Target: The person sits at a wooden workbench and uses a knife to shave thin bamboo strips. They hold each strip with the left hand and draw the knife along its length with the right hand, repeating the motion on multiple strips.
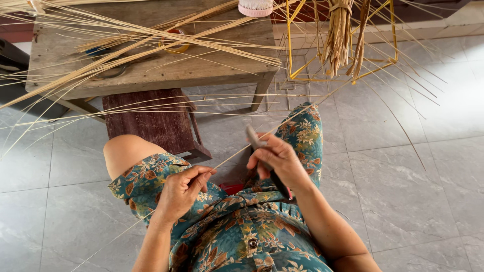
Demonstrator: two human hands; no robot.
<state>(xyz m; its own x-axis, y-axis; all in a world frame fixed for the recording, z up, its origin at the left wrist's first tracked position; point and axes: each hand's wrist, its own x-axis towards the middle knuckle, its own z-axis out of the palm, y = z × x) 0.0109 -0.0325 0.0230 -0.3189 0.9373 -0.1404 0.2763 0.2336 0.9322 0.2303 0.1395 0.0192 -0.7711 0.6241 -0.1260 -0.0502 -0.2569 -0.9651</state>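
A thin pale strip (229,158) is running diagonally across the middle of the frame, passing over the lap of the seated person in a floral dress (242,226). The left hand (182,191) is pinching the strip between thumb and fingers at lower centre, while the right hand (277,161) is gripping a dark-handled knife (262,161) and pressing its blade against the strip just right of centre. The two hands are sitting near each other, each closed around what it is holding. Above them, at the upper left, a wooden bench (151,70) is carrying a loose spread of long strips (126,45). A tied bundle (338,35) is hanging at the upper right over the grey tiled floor (403,166).
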